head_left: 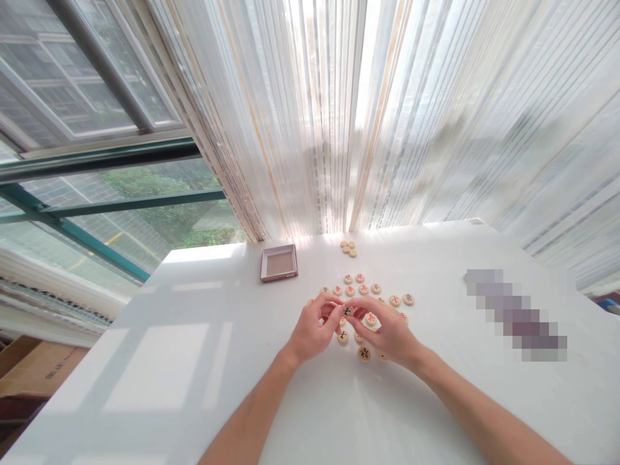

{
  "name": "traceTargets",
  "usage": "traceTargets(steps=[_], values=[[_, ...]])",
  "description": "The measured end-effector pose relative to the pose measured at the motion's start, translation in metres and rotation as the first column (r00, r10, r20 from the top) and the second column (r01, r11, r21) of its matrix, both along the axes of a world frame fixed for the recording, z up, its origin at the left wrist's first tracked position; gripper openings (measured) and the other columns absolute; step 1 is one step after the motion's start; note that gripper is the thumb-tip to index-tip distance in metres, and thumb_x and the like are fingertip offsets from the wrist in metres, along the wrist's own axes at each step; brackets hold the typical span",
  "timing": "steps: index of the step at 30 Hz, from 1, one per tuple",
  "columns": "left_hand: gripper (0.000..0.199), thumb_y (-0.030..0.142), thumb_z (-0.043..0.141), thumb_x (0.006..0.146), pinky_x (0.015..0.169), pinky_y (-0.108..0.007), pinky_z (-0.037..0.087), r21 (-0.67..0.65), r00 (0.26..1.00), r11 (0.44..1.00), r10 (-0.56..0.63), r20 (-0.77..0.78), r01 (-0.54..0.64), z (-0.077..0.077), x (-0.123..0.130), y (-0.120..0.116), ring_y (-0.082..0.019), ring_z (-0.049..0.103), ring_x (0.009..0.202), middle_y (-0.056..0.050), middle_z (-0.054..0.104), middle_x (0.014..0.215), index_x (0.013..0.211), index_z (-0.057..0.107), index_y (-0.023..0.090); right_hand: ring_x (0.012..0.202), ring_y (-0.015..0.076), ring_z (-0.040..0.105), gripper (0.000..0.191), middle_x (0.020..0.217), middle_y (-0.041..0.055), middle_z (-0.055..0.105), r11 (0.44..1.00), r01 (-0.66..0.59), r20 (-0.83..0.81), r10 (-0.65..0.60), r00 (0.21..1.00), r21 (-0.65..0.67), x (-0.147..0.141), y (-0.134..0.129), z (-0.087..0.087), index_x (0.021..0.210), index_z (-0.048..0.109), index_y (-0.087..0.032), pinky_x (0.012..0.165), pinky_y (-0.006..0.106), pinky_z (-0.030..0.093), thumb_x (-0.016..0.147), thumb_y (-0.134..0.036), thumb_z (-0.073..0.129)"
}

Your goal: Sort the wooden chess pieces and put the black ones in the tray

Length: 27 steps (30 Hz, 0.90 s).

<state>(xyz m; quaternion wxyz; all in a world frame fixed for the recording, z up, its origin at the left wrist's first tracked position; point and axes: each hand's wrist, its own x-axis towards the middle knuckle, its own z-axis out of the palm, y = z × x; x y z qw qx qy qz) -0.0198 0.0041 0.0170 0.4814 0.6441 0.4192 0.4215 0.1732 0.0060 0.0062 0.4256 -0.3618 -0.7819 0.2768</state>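
Between the fingertips of both my hands is a round wooden piece [347, 311] with a black character. My left hand [317, 326] pinches it from the left and my right hand [382, 326] from the right. Around and beneath my hands, several round pieces with red or black characters lie on the white table [310, 413]. Just below the held piece rests another black-marked piece [343, 336]. A larger black-marked piece [364, 354] is nearer to me. My right hand partly covers some pieces, and my left fingers overlap one at their left edge.
An open shallow box [279, 263] stands at the table's back left. A small cluster of plain pieces [349, 248] lies near the back edge by the curtain [310, 129]. A blurred, pixelated object [518, 316] is on the right. A cardboard box [43, 368] is beyond the left edge.
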Motion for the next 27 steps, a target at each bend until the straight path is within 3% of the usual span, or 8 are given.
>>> traceTargets(steps=[13, 27], values=[[0.026, 0.042, 0.066, 0.088, 0.055, -0.023, 0.05, -0.055, 0.997, 0.996, 0.078, 0.008, -0.077, -0.0053, 0.0004, 0.0008, -0.013, 0.066, 0.062, -0.003, 0.072, 0.078, 0.091, 0.056, 0.019, 0.085, 0.0162, 0.065, 0.028, 0.107, 0.0042, 0.067, 0.998, -0.047, 0.055, 0.045, 0.997, 0.036, 0.0019, -0.0002, -0.0073, 0.125, 0.057, -0.03, 0.075, 0.031, 0.056, 0.1, -0.021, 0.049], [0.022, 0.036, 0.06, 0.093, 0.063, -0.026, 0.053, 0.0, 1.0, 1.0, 0.0, 0.018, 0.0, -0.0015, -0.0018, -0.0004, -0.013, 0.066, 0.068, -0.007, 0.071, 0.092, 0.106, 0.057, 0.018, 0.087, 0.0175, 0.07, 0.033, 0.108, 0.0041, 0.069, 1.0, -0.004, -0.013, 0.003, 1.0, -0.022, 0.0032, 0.0012, -0.0009, 0.129, 0.057, -0.031, 0.082, 0.035, 0.057, 0.099, -0.019, 0.051]])
